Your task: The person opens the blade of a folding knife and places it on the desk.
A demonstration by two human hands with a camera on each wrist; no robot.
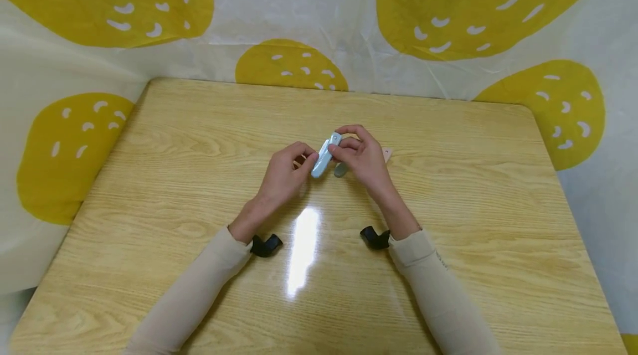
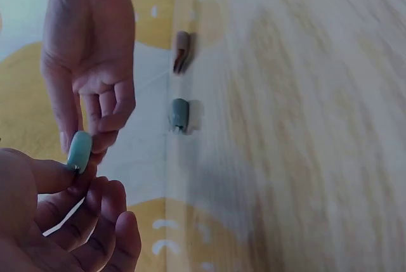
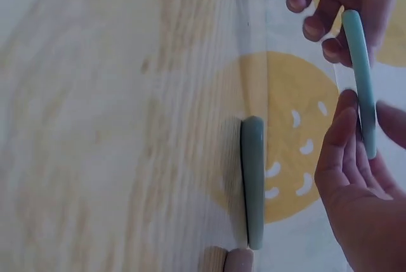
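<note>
A pale blue folding knife (image 1: 321,162), its handle slim and rounded, is held up over the table between both hands. My right hand (image 1: 368,164) grips its far end between thumb and fingers. At the near side, the thumb and forefinger of my left hand (image 1: 284,175) pinch its edge; in the left wrist view the thumb tip sits against the knife (image 2: 80,150). A grey-green folded piece of similar shape (image 3: 252,183) lies on the table beyond, partly covered by my right hand in the head view.
A pinkish piece (image 1: 387,153) lies beside the green one, behind my right hand. Black wrist mounts (image 1: 266,245) stick out from both cuffs. The wood-grain table (image 1: 174,178) has a curtain with yellow shapes (image 1: 291,64) along its back and sides.
</note>
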